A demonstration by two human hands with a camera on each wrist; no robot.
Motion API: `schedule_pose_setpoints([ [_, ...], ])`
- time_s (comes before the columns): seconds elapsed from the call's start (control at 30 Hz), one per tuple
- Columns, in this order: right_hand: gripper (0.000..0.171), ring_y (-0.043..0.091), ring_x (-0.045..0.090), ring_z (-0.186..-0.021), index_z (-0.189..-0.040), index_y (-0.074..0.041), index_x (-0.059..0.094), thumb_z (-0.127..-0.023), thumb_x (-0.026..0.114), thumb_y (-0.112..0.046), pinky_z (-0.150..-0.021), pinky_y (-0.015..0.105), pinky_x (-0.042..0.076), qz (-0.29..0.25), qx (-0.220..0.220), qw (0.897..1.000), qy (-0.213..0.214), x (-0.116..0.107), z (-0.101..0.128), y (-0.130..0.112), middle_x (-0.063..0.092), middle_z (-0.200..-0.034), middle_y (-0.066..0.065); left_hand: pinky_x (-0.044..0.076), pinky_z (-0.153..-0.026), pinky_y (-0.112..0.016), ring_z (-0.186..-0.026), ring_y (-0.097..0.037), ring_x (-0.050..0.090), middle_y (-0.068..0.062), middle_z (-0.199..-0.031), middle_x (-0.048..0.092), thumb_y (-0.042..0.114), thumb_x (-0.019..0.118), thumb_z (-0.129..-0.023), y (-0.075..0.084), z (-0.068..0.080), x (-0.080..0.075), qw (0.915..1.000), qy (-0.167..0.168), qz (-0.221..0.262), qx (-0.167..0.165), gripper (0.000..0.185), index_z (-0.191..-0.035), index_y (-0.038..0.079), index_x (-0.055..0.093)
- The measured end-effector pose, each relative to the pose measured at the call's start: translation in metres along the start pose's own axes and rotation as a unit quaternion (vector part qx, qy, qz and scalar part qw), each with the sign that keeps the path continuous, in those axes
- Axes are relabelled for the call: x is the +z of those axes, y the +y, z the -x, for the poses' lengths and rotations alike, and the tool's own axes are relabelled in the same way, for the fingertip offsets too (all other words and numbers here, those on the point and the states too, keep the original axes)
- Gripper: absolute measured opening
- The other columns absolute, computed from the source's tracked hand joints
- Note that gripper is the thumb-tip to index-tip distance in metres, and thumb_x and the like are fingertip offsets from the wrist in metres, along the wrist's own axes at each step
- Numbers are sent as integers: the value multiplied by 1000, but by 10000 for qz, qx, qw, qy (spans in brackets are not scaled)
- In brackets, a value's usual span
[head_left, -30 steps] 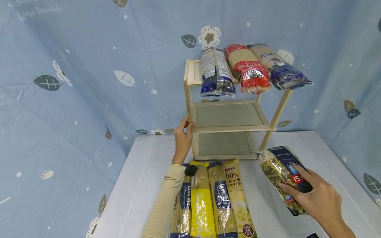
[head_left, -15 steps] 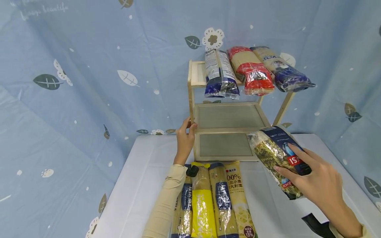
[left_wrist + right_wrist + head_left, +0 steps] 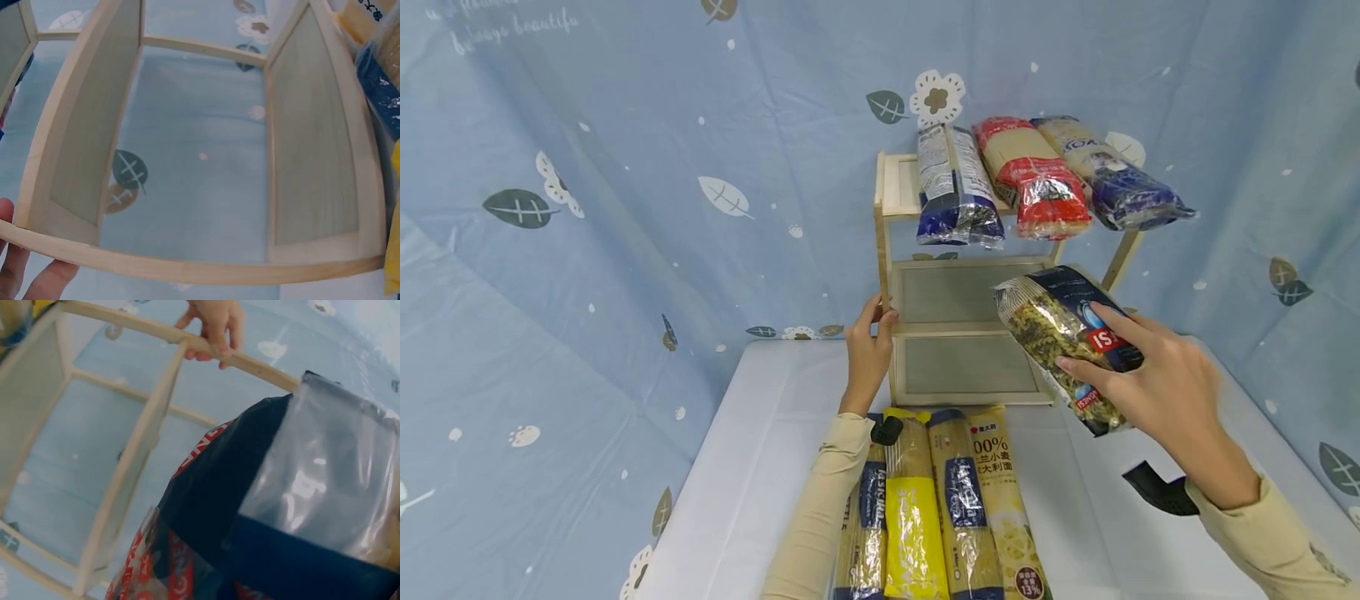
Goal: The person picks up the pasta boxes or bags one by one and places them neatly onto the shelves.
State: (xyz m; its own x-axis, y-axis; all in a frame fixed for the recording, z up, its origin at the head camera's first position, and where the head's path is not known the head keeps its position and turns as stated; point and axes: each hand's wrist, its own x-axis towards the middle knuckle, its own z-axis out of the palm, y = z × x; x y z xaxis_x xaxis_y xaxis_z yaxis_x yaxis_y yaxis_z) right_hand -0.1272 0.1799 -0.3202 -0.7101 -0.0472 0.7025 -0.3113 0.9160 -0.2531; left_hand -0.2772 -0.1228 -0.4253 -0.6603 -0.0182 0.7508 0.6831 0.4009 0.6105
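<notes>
Far left, the blue leaf-print curtain (image 3: 587,208) hangs as the backdrop, and below it the white counter (image 3: 760,450) spreads out. Next comes the left hand (image 3: 867,350), its grip wrapped around the front-left post of the wooden shelf rack (image 3: 883,250), thumb on one side and fingers curled round the other; from the left wrist view, fingertips (image 3: 37,281) show just under the wooden frame. Beside that forearm, four long pasta packets (image 3: 936,500) lie side by side on the counter, just in front of the rack: a blue-labelled one, a yellow one, another with a blue band, and a pale yellow one with printed characters.

Moving on to the rack itself: the middle shelf (image 3: 955,292) and the bottom shelf (image 3: 962,364) show their grey panels, and on the top shelf lie three packets, a blue and silver packet (image 3: 953,187), a red packet (image 3: 1033,179) and a dark blue packet (image 3: 1108,175), their ends hanging over the front edge.

Over to the right, and the right hand (image 3: 1157,392) holds the bag of spiral pasta (image 3: 1060,333) up off the counter, tilted, at the rack's front right corner, level with the middle shelf. The grip pinches the bag, fingers across its dark blue label and thumb beneath. The right wrist view shows that bag (image 3: 262,512) close up, with the rack and the other hand behind.
</notes>
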Motion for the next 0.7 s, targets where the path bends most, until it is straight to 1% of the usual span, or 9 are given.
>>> schedule_pose_setpoints([
  [0.07, 79, 16, 27, -36, -126, -10, 63, -59, 86, -46, -39, 29, 14, -2, 146, 9997, -203, 3, -10, -2, 61, -112, 29, 53, -53, -30, -83, -22, 65, -13, -93, 68, 14, 57, -96, 0, -1, -1, 10000, 23, 1, -9, 32, -124, 0, 58],
  [0.1, 78, 16, 26, -37, -127, -11, 62, -61, 85, -47, -39, 30, 14, -7, 249, 9991, -329, 5, -16, -4, 61, -112, 29, 53, -53, -30, -83, -22, 65, -13, -92, 68, 15, 57, -96, -1, -1, -1, 10000, 42, -8, -7, 31, -124, 1, 59],
  [0.13, 78, 16, 25, -37, -129, -11, 61, -64, 83, -48, -39, 30, 14, -2, 341, 9984, -457, 7, -21, -4, 64, -104, 28, 53, -53, -29, -83, -22, 65, -13, -92, 68, 16, 57, -96, -2, -1, -1, 10000, 55, -16, -7, 31, -124, 1, 59],
  [0.2, 77, 17, 22, -38, -130, -11, 59, -68, 80, -51, -40, 30, 13, -3, 509, 9964, -681, 12, -33, -4, 64, -79, 22, 53, -53, -28, -83, -21, 65, -13, -92, 68, 16, 56, -96, -3, -1, -1, 10000, 77, -37, -1, 31, -123, 2, 59],
  [0.27, 78, 17, 19, -40, -132, -11, 58, -70, 78, -53, -40, 30, 13, 24, 648, 9942, -863, 18, -45, -3, 51, -54, 12, 53, -53, -28, -82, -21, 65, -12, -91, 68, 16, 57, -96, -4, -1, -1, 10000, 78, -61, 5, 31, -123, 2, 59],
  [0.33, 79, 16, 18, -41, -133, -12, 56, -71, 75, -57, -40, 30, 13, 57, 835, 9913, -1019, 24, -55, -2, 33, -42, 4, 53, -53, -31, -82, -22, 65, -13, -91, 68, 13, 58, -95, -4, -1, -1, 10000, 55, -41, -9, 30, -123, 0, 59],
  [0.43, 81, 17, 19, -41, -135, -12, 54, -73, 72, -60, -39, 30, 14, 118, 1078, 9868, -1203, 31, -69, -1, 32, -40, 4, 53, -56, -35, -82, -22, 65, -13, -91, 68, 9, 59, -94, -2, 0, 0, 10000, 27, -37, -9, 30, -122, -2, 59],
  [0.57, 79, 20, 30, -42, -135, -10, 54, -77, 67, -62, -38, 32, 19, -24, 1212, 9841, -1296, 39, -84, -1, 44, -49, 8, 53, -62, -35, -82, -21, 64, -13, -90, 68, 7, 59, -93, -1, -1, 1, 9999, 21, -87, 88, 29, -122, 1, 60],
  [0.7, 66, 25, 43, -43, -123, -5, 62, -80, 68, -55, -37, 34, 23, -374, 1207, 9842, -1241, 49, -96, 1, 56, -58, 12, 53, -65, -35, -81, -21, 64, -12, -90, 69, 7, 59, -93, -1, -1, 1, 9997, 61, -167, 138, 30, -123, 2, 59],
])
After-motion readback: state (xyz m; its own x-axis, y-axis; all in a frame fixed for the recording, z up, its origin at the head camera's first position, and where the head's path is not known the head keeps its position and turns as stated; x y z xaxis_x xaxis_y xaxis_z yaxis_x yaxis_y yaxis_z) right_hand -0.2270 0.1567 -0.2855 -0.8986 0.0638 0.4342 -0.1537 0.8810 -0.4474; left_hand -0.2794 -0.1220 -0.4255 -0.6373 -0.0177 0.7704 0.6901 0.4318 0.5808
